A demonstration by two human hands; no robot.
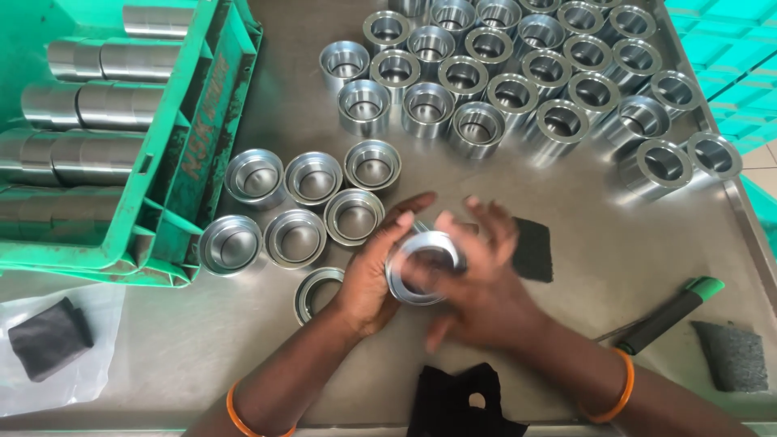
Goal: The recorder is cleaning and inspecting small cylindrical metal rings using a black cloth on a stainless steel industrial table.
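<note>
At centre desk (243, 348), our left hand (368, 279) and right hand (477, 283) both grip one steel ring (421, 267). Seven shallow rings (312, 214) lie at ten o'clock; many taller sleeves (518, 81) wait at one o'clock.

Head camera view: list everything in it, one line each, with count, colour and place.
Metal table: one, grey steel, under everything.
Crate: one, green plastic, far left, holding stacked steel cylinders; exact count unclear.
Tall rings: about two dozen, shiny steel, upright in rows at top right.
Shallow cups: six, shiny steel, two rows beside the crate.
Loose ring: one, steel, flat beside the left wrist.
Held ring: one, steel, between both hands.
Dark pad: one, black, behind the right hand.
Tool: one, black handle with green end, right.
Scouring pad: one, grey, far right.
Black cloth: one, near edge.
Folded dark cloth: one, on clear plastic, lower left.
Left hand: holding the ring.
Right hand: blurred, against the ring.
</note>
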